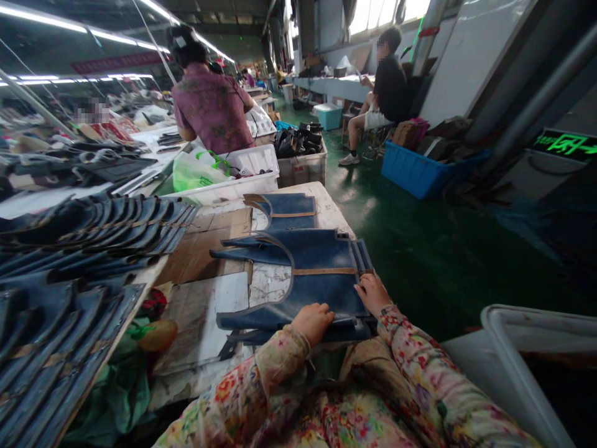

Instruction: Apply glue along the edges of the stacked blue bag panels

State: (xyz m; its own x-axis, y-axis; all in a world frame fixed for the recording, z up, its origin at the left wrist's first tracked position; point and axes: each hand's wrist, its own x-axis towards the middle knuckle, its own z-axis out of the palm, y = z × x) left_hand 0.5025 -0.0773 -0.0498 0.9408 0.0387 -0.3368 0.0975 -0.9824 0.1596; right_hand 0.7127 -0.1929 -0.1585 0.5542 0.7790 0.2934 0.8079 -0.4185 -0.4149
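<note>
A stack of blue denim-like shoe upper pieces (317, 274) with tan strips lies on the worn white table (233, 292) in front of me. My left hand (313, 322) is curled with its fingers pressing on the near edge of the stack. At the stack's right edge my right hand (372, 292) pinches the pieces. A second blue piece (286, 210) lies further back on the table. Both sleeves are floral.
Rows of blue pieces (93, 230) fill slanted racks at left. Cardboard (209, 242) covers part of the table. White bins (242, 171) and a person in a purple shirt (212, 109) stand beyond. Another person (385, 81) sits at right near a blue crate (415, 171). A white tub (527, 367) sits at my right.
</note>
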